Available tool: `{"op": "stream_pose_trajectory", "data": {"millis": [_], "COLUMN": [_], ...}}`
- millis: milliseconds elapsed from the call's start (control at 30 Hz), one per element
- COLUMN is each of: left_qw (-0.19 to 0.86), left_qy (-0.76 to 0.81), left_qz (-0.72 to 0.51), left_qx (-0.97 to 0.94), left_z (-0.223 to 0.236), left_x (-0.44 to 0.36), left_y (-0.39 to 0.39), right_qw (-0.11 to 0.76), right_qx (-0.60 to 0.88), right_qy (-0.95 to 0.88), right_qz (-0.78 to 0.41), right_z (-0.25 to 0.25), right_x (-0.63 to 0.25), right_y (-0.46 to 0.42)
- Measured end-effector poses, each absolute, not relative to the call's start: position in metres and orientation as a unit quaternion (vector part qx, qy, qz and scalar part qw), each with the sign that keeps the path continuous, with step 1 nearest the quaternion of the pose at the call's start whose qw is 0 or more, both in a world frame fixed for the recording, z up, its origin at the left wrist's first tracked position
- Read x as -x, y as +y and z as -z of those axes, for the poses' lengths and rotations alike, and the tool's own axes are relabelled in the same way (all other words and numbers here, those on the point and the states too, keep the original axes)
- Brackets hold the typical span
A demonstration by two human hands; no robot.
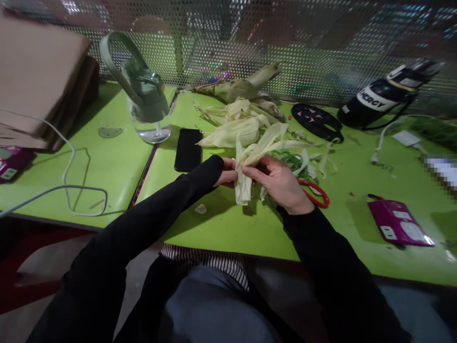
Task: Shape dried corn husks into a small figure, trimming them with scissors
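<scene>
Above the green table, a strip of pale corn husk (244, 186) is held between both hands. My right hand (282, 183) pinches the folded husk with thumb and fingers from the right. From the left, my left hand (226, 174) grips the same husk, its fingers partly hidden by the husk and black sleeve. Behind them lies a heap of loose corn husks (233, 132). Scissors with a red handle (323, 196) lie beside my right wrist, mostly covered. Shredded green strands (291, 161) rest just beyond my right hand.
A black phone (188, 149) and clear water bottle (152, 114) stand left of the husks. At right are a black paddle-like object (317, 121), a black bottle (378, 101) and a purple device (400, 222). A perforated metal screen (303, 52) borders the back. Brown paper bags (43, 81) sit left.
</scene>
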State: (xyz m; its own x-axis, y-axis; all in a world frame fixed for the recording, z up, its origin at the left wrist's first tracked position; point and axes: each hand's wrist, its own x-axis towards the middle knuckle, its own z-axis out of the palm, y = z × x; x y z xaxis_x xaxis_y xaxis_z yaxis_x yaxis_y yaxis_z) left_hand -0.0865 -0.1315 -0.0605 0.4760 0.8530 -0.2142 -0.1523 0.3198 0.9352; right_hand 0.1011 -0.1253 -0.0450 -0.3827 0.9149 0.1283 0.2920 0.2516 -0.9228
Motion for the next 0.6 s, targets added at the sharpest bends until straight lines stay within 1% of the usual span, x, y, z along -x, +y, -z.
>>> {"op": "stream_pose_trajectory", "data": {"millis": [200, 400, 600], "left_qw": [0.716, 0.707, 0.72], "left_qy": [0.386, 0.363, 0.366], "left_qz": [-0.352, -0.392, -0.379], "left_qx": [-0.463, -0.464, -0.451], "left_z": [0.062, 0.066, 0.071], "left_x": [0.083, 0.084, 0.089], "left_y": [-0.132, -0.135, -0.131], "right_qw": [0.322, 0.333, 0.334], "right_qx": [0.431, 0.44, 0.463], "right_qy": [-0.702, -0.701, -0.688], "right_qz": [-0.466, -0.452, -0.448], "right_z": [0.047, 0.047, 0.047], "right_x": [-0.102, -0.101, -0.101], "right_y": [-0.124, -0.124, -0.126]}}
